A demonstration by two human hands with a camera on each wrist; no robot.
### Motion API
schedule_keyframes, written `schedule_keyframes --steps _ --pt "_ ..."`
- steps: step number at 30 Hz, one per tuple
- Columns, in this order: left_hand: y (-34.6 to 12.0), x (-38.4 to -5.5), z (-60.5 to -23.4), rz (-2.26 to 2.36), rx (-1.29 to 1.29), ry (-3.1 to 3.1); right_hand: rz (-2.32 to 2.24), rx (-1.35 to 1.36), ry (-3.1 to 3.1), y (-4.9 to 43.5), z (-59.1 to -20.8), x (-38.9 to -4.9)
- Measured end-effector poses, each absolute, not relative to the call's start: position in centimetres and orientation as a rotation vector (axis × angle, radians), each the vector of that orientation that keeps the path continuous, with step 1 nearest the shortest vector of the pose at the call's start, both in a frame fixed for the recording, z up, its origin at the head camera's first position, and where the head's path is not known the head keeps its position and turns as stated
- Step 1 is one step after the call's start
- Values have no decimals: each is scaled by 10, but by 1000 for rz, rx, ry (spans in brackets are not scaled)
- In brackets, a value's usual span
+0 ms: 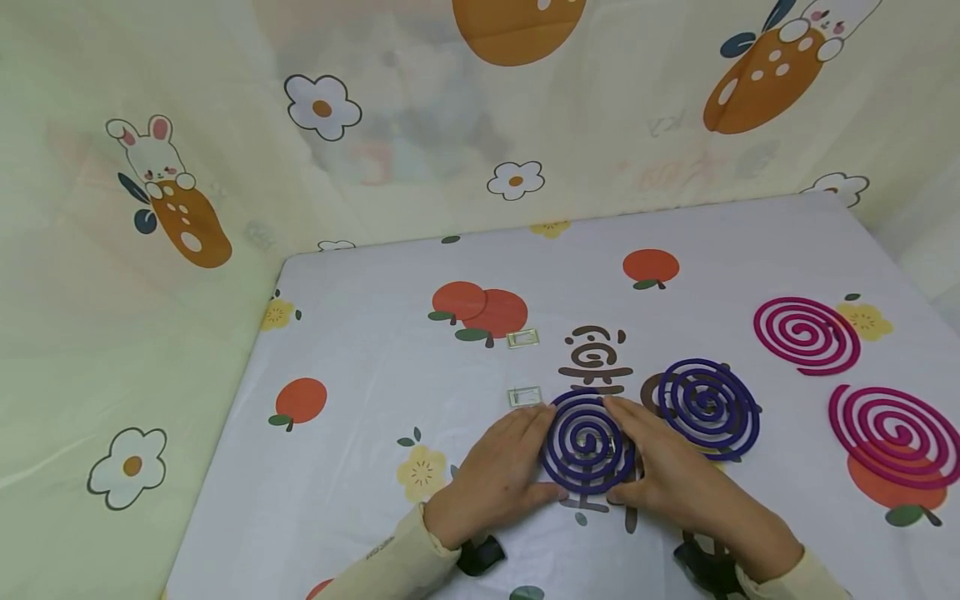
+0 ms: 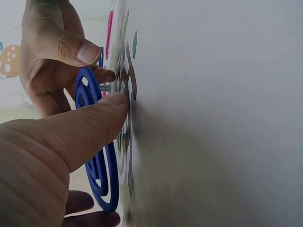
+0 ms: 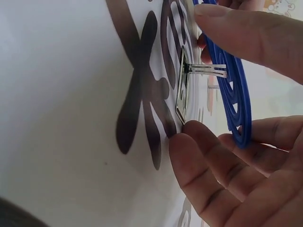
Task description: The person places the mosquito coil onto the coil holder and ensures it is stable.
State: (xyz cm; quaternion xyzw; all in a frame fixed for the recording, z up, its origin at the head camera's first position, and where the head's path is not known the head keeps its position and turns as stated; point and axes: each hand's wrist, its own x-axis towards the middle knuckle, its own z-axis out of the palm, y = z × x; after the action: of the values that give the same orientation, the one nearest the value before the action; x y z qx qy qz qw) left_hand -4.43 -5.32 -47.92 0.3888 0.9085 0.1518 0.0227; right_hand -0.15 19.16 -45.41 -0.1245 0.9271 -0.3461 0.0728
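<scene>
Both hands hold a blue mosquito coil (image 1: 590, 442) level, one at each side. My left hand (image 1: 504, 467) has its fingers along the coil's left edge and its thumb at the front. At the opposite edge, my right hand (image 1: 663, 467) grips with thumb and fingers. The right wrist view shows a metal coil stand (image 3: 208, 68) whose upright prong reaches the coil's underside. Right-hand fingertips (image 3: 182, 142) are close to the stand's flat base. From the head view the coil mostly covers this stand. A second blue coil (image 1: 707, 403) lies just right of the right hand.
Two small flat metal stands (image 1: 522, 338) lie behind the left hand. On the right are a pink coil (image 1: 803, 335) and a nearer pink coil (image 1: 898, 434). The white printed tablecloth (image 1: 360, 467) meets a patterned curtain (image 1: 420, 125) at the back.
</scene>
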Motion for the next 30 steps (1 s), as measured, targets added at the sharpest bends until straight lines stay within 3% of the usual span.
schedule_keyframes --steps 30 --pt "-28 -62 -471 481 1070 2855 -897 -479 2844 197 -436 -37"
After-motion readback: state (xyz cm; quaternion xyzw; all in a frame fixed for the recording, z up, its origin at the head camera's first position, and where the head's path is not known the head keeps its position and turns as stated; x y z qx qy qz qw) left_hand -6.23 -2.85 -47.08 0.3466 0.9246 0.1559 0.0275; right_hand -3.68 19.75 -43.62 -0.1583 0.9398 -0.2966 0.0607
